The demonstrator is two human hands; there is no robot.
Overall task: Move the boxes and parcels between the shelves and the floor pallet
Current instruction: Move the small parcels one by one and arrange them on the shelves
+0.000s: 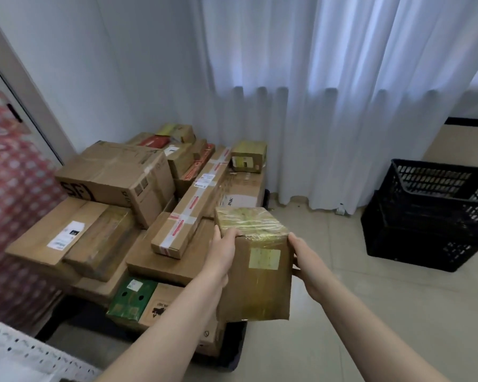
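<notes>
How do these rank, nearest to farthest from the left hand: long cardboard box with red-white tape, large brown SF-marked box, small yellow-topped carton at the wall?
From the left hand:
1. Long taped box, just to its left.
2. SF-marked box, farther left, mid-pile.
3. Yellow-topped carton, at the back wall.

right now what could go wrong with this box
The tape-wrapped brown cardboard box is held only at its sides by the left hand and right hand; its glossy film could slip. The long red-taped cardboard carton lies askew on the stack, so a box set on it might tip.
</notes>
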